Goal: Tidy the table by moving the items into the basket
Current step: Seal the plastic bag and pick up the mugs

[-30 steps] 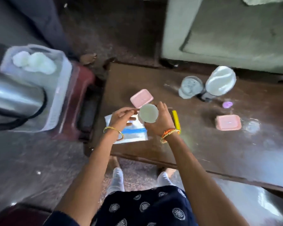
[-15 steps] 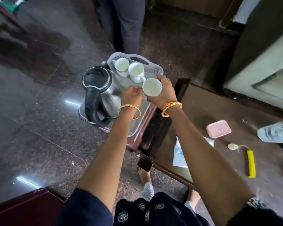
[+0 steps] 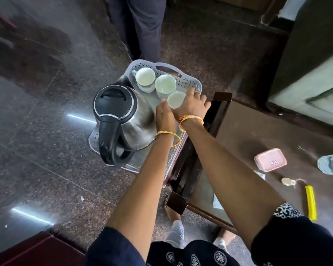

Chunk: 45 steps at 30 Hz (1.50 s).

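White cup (image 3: 175, 99) sits low inside the basket (image 3: 192, 82), right hand (image 3: 193, 104) curled round its side, left hand (image 3: 164, 116) touching it, fingers hidden. Kettle (image 3: 121, 120) alongside. Basket rests beside the dark table (image 3: 258, 135), over polished speckled floor (image 3: 46, 150).

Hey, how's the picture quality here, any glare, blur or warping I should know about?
Head view: bright streaks of glare on the polished floor; the kettle mirrors its surroundings; wide-angle lens bows the edges; upper left is smeared; the right hand on the cup is fairly sharp.
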### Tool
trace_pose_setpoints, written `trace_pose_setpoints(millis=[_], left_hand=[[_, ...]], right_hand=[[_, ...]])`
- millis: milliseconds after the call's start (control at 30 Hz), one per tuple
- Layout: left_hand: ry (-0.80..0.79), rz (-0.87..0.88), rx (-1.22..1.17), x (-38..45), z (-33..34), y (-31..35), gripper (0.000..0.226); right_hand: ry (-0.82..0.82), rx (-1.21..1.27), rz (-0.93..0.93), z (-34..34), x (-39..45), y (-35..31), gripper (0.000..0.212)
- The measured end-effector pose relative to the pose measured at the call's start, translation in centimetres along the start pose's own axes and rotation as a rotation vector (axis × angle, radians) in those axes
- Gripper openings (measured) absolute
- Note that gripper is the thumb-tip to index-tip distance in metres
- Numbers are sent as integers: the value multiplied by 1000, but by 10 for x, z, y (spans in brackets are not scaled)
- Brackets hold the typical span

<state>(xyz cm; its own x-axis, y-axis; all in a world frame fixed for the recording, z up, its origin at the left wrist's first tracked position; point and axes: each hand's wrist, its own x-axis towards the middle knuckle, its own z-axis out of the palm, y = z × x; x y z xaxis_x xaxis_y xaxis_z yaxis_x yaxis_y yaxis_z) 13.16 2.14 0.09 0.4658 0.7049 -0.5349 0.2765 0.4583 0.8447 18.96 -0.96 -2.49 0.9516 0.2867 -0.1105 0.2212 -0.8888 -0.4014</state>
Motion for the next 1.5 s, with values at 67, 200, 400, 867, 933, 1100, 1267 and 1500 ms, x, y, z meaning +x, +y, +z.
trace_pose_setpoints(millis=[67,200,400,867,933,1100,1267,1500], left_hand=[[-30,-48,-96,3,3,-3,56],[-97,-92,-164,12,8,-10,49],[-139,-79,-219,17,14,-9,51],[-263,-137,-111,24,13,-10,62],[-277,-140,-97,24,14,-10,61],[-236,-115,5,21,18,-6,56],[-1,232,395,-5,19,-26,22],[-254,798,747,-111,26,-99,19]], right_hand=[[85,-53,24,7,-3,-2,84],[153,-95,24,16,1,2,69],[184,-93,55,21,17,9,72],[41,15,140,18,20,8,71],[7,66,126,15,17,10,75],[4,291,86,0,3,12,72],[163,601,44,-32,-33,45,32],[347,503,255,-61,-141,171,14]])
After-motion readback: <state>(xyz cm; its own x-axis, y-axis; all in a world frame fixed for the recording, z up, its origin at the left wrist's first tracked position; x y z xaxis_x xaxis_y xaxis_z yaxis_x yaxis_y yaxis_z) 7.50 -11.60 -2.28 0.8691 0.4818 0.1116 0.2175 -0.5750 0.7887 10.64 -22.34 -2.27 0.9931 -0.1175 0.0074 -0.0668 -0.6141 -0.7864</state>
